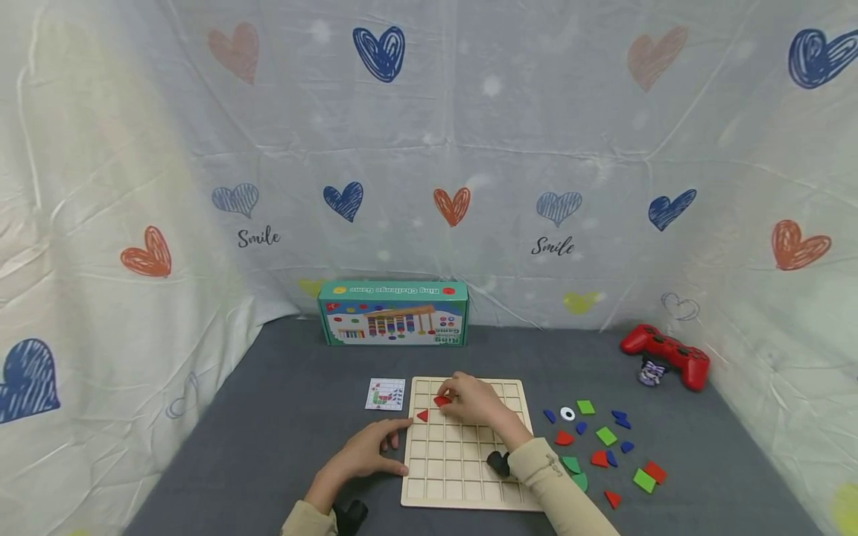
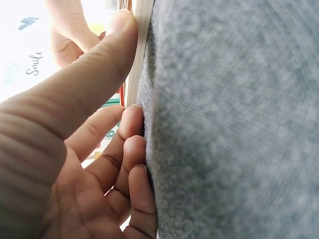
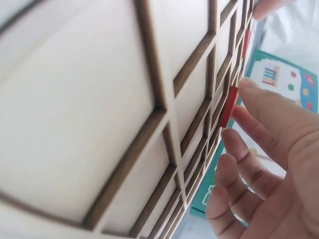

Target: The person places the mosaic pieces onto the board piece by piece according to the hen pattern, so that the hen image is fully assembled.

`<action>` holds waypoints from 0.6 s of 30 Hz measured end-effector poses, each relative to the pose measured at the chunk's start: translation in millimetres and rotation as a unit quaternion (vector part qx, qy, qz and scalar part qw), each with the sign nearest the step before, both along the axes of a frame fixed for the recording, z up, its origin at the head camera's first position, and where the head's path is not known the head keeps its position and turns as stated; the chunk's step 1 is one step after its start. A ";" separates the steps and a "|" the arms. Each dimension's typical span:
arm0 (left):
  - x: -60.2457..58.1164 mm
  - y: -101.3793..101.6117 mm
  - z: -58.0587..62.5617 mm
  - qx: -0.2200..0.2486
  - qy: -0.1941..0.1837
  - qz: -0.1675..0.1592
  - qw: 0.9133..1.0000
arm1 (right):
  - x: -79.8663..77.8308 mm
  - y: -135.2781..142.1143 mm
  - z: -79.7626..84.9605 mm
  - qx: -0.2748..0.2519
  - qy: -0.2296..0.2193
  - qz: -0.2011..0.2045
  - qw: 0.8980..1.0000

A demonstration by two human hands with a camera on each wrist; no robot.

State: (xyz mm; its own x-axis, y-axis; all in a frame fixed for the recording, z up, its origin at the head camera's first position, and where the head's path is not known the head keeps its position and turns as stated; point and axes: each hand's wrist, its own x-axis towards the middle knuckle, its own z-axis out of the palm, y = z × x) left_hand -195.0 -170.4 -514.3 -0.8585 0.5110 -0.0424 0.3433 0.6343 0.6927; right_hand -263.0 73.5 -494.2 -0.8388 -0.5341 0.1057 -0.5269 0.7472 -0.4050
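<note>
A pale wooden grid board (image 1: 453, 470) lies flat on the grey cloth. My right hand (image 1: 477, 402) is over its upper part and pinches a red piece (image 1: 442, 400) between thumb and fingers. In the right wrist view this red piece (image 3: 229, 106) stands at the fingertips, close against the grid. A red triangle (image 1: 423, 415) sits in a cell near the board's left edge. My left hand (image 1: 365, 451) rests beside that edge, its thumb and index finger touching it. The left wrist view shows the thumb (image 2: 107, 62) along the board's side, the other fingers loosely bent on the cloth.
A printed pattern card (image 1: 385, 394) lies left of the board. To the right are scattered pieces, among them green squares (image 1: 606, 436), blue shapes, red shapes and a white ring (image 1: 567, 414). A game box (image 1: 393, 316) stands behind; a red game controller (image 1: 666, 353) lies at the far right.
</note>
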 end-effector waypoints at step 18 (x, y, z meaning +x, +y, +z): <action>0.3 0.8 1.1 -0.003 0.001 0.004 1.000 | -0.6 -5.9 2.4 -0.006 0.000 0.027 1.000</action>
